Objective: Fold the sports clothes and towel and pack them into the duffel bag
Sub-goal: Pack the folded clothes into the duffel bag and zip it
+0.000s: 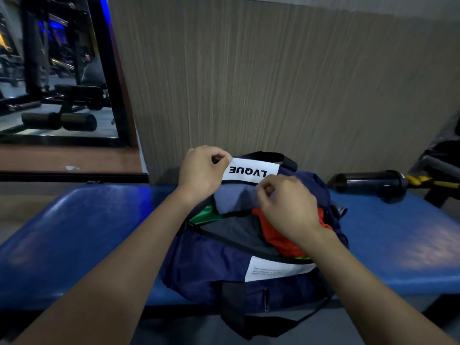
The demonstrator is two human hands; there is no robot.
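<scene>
Clothes half-hidden inside duffel bag

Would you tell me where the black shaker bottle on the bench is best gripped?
Grip the black shaker bottle around its middle, coming from above: it lies on its side on the blue bench to the right of the duffel bag, barrel exposed.

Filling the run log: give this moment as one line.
duffel bag: open, clothes inside | left hand: pinches bag's far edge | right hand: pinches grey-blue cloth
</scene>
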